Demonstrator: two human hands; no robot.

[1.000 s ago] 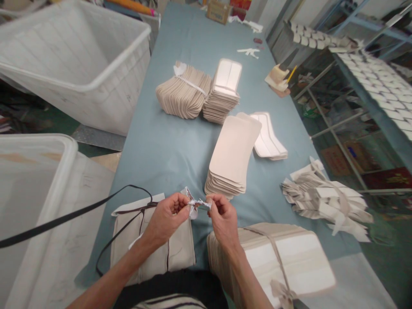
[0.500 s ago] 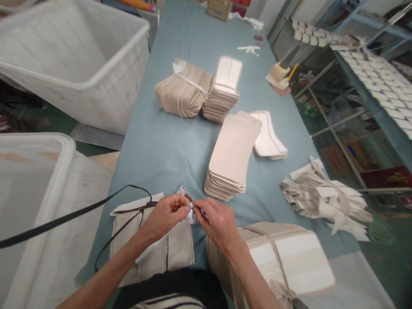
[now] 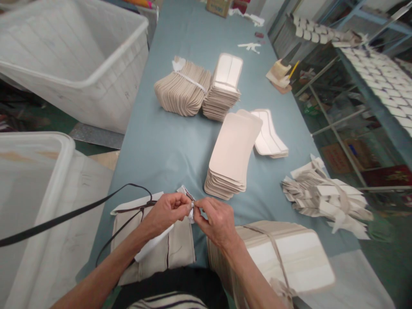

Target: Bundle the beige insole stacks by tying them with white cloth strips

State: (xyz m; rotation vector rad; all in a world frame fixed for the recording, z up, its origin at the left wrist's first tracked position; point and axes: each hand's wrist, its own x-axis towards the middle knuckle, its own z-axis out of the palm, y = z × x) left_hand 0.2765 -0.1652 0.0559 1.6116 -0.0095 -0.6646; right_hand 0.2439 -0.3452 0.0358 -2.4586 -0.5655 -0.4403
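My left hand (image 3: 172, 210) and my right hand (image 3: 215, 216) meet at the near edge of the table, fingertips pinched on a small white cloth strip (image 3: 183, 190) with a dark edge. What exactly lies between the fingertips is partly hidden. Under my left forearm is a beige fabric piece (image 3: 182, 246) with dark piping, with a dark cord (image 3: 128, 221) across it. A tied bundle of beige and white panels (image 3: 296, 257) lies beneath and beside my right forearm. Just beyond my hands is a loose stack of beige panels (image 3: 233, 150).
Two more panel bundles, a strapped one (image 3: 183, 88) and an upright stack (image 3: 225, 86), stand farther up the table (image 3: 154, 141). White panels (image 3: 268, 135) and tied fabric strips (image 3: 328, 199) lie to the right. Large white bins (image 3: 128, 56) line the left side.
Both hands stay almost in place, with only slight finger movement at the white strip. The view has shifted very slightly.
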